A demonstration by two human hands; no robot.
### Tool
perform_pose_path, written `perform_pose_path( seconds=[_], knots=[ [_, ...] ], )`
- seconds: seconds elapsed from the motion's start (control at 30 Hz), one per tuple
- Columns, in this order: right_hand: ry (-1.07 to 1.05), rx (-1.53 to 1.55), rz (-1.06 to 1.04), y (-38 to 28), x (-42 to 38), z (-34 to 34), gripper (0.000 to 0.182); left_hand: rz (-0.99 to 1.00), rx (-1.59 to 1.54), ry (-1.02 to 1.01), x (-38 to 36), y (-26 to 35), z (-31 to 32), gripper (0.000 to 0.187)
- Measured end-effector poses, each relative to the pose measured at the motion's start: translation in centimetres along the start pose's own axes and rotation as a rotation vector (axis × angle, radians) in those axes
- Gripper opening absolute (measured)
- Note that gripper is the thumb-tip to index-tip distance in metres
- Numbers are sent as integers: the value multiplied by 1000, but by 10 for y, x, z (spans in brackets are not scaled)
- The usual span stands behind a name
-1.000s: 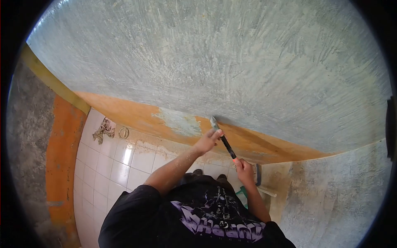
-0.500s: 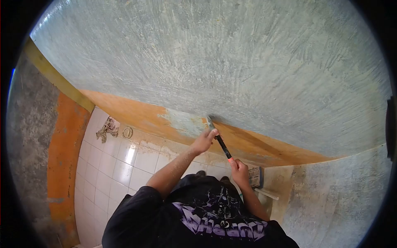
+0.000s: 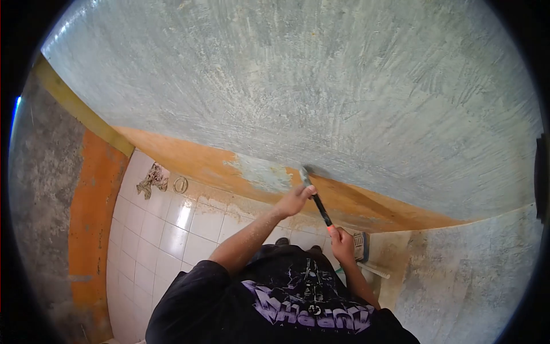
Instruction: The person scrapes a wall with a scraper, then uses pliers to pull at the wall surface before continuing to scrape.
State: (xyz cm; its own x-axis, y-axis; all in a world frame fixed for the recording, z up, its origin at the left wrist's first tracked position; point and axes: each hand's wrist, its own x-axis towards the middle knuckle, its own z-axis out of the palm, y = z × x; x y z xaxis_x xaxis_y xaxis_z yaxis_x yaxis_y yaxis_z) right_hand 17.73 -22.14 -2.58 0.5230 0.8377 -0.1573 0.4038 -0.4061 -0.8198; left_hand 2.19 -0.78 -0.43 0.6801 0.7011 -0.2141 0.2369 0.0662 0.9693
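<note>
A long scraper [image 3: 321, 207] with a black shaft and an orange-red part near its lower end slants between my hands. My left hand [image 3: 295, 199] is closed round it just below the head. Lower down, my right hand [image 3: 342, 242] grips the handle end. The scraper's head touches the wall [image 3: 275, 86] near the border between its grey-blue surface and the orange band [image 3: 195, 157]. Left of the head, a pale patch [image 3: 263, 173] with ragged edges interrupts the orange.
A crumpled cloth [image 3: 153, 180] and a ring-shaped roll [image 3: 180, 184] lie on the white tiled floor [image 3: 172, 241] at the left. Right of my right hand are a dark-edged tray [image 3: 361, 246] and a pale tube [image 3: 375, 270]. Orange-brown debris lines the wall's foot.
Both hands and the scraper have moved a little right and down in the view, with the head now further right along the orange band. Both grips are kept.
</note>
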Motion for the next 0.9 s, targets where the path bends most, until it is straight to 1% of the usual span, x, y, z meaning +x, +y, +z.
perform_pose_path(
  seconds=[0.03,0.13,0.17,0.27,0.37,0.47,0.57,0.67,0.77,0.87,0.9],
  knots=[
    [18,5,25,8,-4,-9,47,34,18,-33,3,4,13,51],
    [44,-44,0,17,-12,-37,46,134,32,-84,13,8,37,51],
    [35,-107,15,19,-10,-43,45,166,31,-95,13,7,40,51],
    [30,-43,-29,-4,0,-42,46,160,29,-5,9,2,31,48],
    [-12,-139,-71,-16,7,-29,41,59,-15,-7,3,1,10,47],
    [-8,-53,-13,10,5,-18,42,111,37,-28,13,-8,13,48],
    [-22,-47,49,10,1,-26,44,28,61,-66,10,3,20,50],
    [-10,-55,-76,-15,9,-20,45,65,-39,-12,7,-8,6,51],
    [-42,-91,-24,-24,13,-7,45,22,-27,-4,-1,-3,-12,52],
    [15,-80,-29,-12,5,-9,46,55,13,-19,6,-15,-3,52],
    [2,-58,-6,-11,4,-10,45,38,29,-24,7,-10,0,51]
  ],
)
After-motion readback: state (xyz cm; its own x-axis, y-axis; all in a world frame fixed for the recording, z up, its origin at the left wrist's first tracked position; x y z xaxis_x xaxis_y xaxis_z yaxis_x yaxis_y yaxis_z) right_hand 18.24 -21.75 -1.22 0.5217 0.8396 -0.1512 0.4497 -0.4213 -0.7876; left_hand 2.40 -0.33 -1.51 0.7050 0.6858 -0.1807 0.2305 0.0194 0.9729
